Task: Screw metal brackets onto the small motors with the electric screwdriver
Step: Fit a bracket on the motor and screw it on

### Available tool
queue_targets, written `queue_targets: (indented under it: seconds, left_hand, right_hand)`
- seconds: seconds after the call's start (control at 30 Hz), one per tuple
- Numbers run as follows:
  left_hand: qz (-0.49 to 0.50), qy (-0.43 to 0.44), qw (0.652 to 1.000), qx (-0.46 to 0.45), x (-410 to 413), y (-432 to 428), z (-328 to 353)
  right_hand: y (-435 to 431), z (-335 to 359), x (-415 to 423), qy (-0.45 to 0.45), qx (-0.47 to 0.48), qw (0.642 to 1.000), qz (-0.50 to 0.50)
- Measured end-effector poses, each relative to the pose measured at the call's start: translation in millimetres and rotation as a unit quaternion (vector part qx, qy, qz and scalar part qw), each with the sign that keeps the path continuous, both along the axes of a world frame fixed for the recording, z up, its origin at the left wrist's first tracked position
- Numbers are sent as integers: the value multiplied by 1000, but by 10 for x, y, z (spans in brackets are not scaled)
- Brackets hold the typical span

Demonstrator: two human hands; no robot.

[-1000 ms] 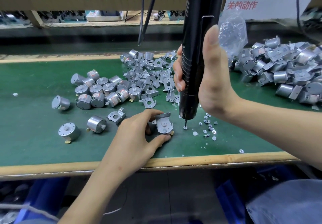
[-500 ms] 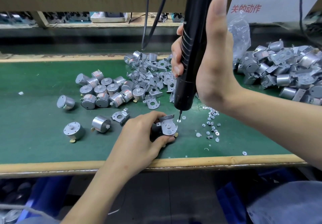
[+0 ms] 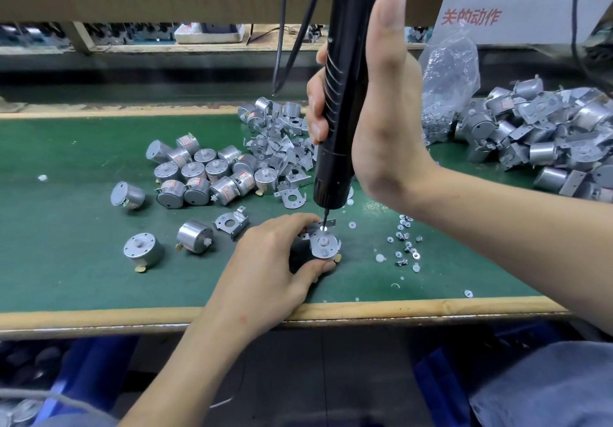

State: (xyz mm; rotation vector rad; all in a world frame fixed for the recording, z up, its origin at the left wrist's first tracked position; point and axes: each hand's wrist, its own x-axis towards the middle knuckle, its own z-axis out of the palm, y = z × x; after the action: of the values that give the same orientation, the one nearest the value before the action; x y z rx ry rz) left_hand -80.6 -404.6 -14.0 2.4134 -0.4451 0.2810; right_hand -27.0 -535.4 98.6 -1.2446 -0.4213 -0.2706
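Motor (image 3: 322, 242) with bracket (image 3: 332, 248) is pinched by left hand (image 3: 265, 260); right hand (image 3: 388, 121) grips screwdriver (image 3: 345, 94). Hold it straight, push gently.

A green-topped bench (image 3: 66, 260) is carrying loose motors (image 3: 199, 174) and brackets (image 3: 282, 151) at centre, screws (image 3: 406, 244) lying lower right, bracketed motors (image 3: 547, 134) piling upper right.

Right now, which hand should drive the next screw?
Right. The right hand grips the screwdriver, its bit on the bracket; the left hand is busy holding the motor steady.
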Motion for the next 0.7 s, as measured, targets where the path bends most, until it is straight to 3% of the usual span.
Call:
queue_targets:
  seconds: [0.4, 0.7]
  left_hand:
    - [4, 1, 1000, 0, -4, -16, -4]
    - [8, -3, 1000, 5, -5, -20, 3]
  right_hand:
    - [43, -63, 28, 6, -11, 1000, -6]
    - [133, -61, -26, -64, -58, 996, 16]
